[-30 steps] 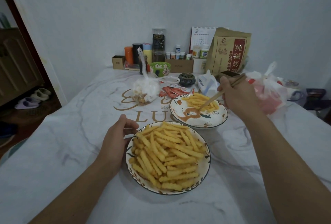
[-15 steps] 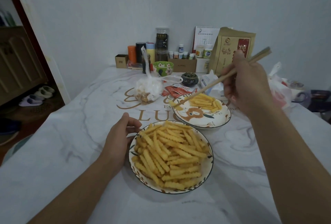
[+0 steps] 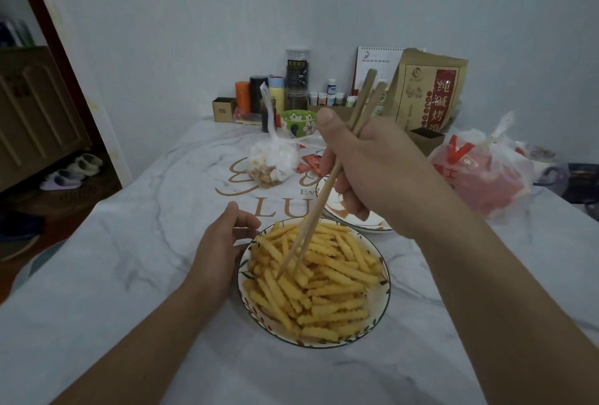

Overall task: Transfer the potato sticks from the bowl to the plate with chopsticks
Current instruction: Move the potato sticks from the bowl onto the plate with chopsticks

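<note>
Marble-patterned table (image 3: 136, 275), cluttered along the far edge. Bowl (image 3: 385, 288) nearest, heaped with potato sticks (image 3: 327, 281). Plate (image 3: 376, 226) just behind the bowl, mostly hidden by the right hand (image 3: 372, 171). Right hand gripping the chopsticks (image 3: 327, 194), fingers curled round them, tips slightly parted among the potato sticks. Left hand (image 3: 220, 242) at the bowl's left rim, fingers loosely curled, gripping nothing
</note>
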Tool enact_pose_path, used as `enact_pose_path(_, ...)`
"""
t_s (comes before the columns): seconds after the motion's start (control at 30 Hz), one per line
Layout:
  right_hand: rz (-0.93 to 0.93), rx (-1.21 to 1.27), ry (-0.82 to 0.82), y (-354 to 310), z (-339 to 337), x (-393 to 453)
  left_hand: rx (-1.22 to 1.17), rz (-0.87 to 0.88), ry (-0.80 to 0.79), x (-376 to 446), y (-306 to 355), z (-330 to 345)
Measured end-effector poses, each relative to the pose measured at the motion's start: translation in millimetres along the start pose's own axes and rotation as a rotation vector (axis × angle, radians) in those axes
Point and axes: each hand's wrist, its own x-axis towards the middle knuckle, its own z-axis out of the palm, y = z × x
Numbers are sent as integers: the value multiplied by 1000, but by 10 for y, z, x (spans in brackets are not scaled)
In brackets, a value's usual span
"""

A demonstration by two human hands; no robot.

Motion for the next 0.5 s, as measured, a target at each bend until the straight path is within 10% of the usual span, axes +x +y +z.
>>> enact_pose_path(0.23,-31,50,25,-2,-225,28,6,-8,5,19,-23,-11)
enact_pose_path(0.37,-137,193,435,228,-483,249,14,-4,8,15,-23,4)
enact_pose_path(0.5,-17,-251,648,763,-704,470,32,5,22,32,-36,17)
